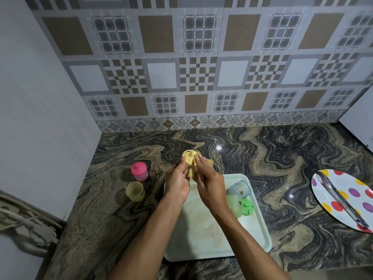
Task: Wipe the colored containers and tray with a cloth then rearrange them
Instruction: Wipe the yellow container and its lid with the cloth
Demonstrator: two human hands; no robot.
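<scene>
Yellow lid (188, 154) pinched in left hand (177, 179); right hand (210, 183) grips cloth (190, 174) against it; above tray (201, 239)

The left hand (177, 179) and right hand (211, 183) were bare, as were both slim forearms (244, 239) down to the lower edge of view; the fingers (202, 165) were slender.

**No legible text**

Nothing here reads clearly. Dark marks sit on the yellow lid (189, 154), the blue cup (239, 189) and the green lid (247, 207); they may be figures, but are too blurred to make out.
</scene>
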